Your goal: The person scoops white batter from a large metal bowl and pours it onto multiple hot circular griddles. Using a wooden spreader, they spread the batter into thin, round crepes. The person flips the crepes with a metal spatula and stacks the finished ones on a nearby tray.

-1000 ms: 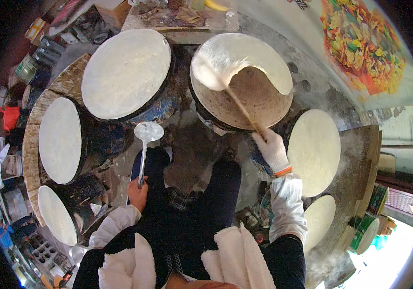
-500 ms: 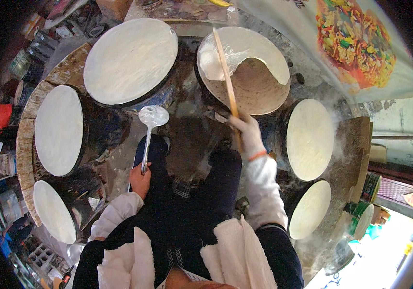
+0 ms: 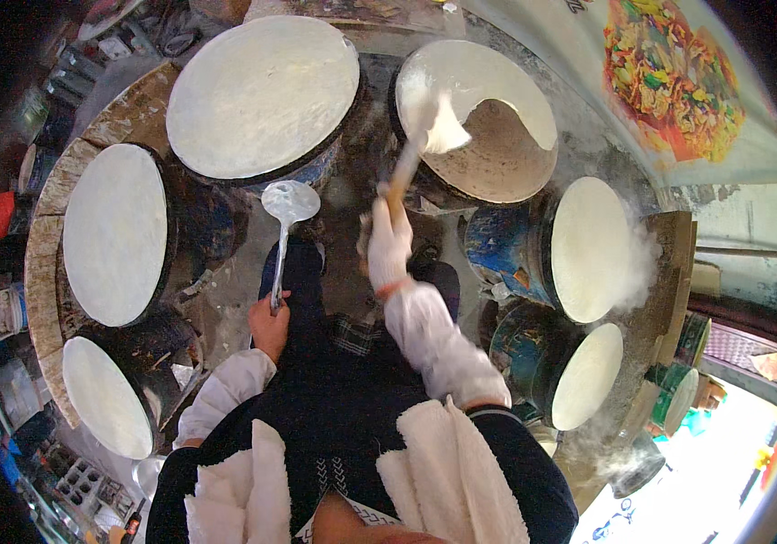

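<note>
My left hand [image 3: 270, 326] is closed round the handle of a metal ladle [image 3: 291, 201], its bowl coated in white batter. My right hand [image 3: 388, 243], in a white glove, grips the wooden handle of a batter spreader [image 3: 401, 177]. The spreader's far end is smeared by motion over a round griddle [image 3: 490, 170] ahead on the right. White batter [image 3: 483, 63] covers the far and left part of that griddle, while its near part shows bare brown. A whitish flap-like shape, blade or batter, shows at the spreader's end; I cannot tell which.
Several other round griddles stand in an arc about me, spread with pale batter: a large one [image 3: 261, 95] ahead left, one [image 3: 116, 236] at left, one [image 3: 591, 249] steaming at right. A curved ledge [image 3: 48, 254] runs behind the left ones. A food-printed banner [image 3: 674, 82] hangs far right.
My right hand has swung left with the spreader, which tilts differently now. My left hand still holds the ladle in nearly the same place. The whole view has shifted slightly.
</note>
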Motion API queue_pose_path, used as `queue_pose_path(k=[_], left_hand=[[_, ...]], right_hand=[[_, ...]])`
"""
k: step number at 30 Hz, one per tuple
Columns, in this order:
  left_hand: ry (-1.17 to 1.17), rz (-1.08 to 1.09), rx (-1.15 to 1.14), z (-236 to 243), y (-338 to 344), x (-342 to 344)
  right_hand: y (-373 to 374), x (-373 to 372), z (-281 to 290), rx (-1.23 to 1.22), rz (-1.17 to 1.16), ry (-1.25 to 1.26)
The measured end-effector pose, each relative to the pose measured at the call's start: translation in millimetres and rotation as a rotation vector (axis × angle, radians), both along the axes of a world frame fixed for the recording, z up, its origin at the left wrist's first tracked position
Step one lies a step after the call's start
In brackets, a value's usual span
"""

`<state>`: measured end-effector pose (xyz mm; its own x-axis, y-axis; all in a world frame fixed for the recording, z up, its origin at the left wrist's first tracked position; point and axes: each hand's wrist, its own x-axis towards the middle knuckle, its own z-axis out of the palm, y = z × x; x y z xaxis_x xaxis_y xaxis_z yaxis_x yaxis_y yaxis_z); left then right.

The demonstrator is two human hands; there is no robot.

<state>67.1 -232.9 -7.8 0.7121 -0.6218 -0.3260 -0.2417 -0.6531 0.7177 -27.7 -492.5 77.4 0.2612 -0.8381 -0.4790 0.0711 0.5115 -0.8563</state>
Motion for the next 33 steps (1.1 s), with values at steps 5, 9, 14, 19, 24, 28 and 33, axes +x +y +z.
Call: queue_pose_path(k=[5,9,14,19,24,28,33], left_hand=[[-0.023,0.076,-0.086,-1.1,-9.2,-7.2],[0.085,0.139,-0.065,6.2,-8.0,-3.8],[0.092,0.1,-0.095,12.6,-5.5,-3.0],[0.07,0.071,-0.157,-6.8,6.1,-4.2],[0.022,0.056,-0.196,-7.5,-6.5,-15.1],[0.005,0.038,-0.137,1.9,-13.7,-23.5],[-0.067,-0.007,-0.153,0.6,-18.5,-32.2]], right_hand=[[-80.0,76.1,-45.0,-0.227,-0.076,0.051],[-37.5,61.7,8.8,0.097,-0.17,0.046],[19.0,-32.1,26.7,0.224,-0.166,0.112],[9.7,-65.0,34.0,0.216,-0.272,-0.007],[15.4,-53.5,16.3,0.154,0.128,0.084],[22.0,-126.2,-3.7,0.01,0.028,0.203],[-17.9,-217.0,46.6,0.215,-0.021,0.225]])
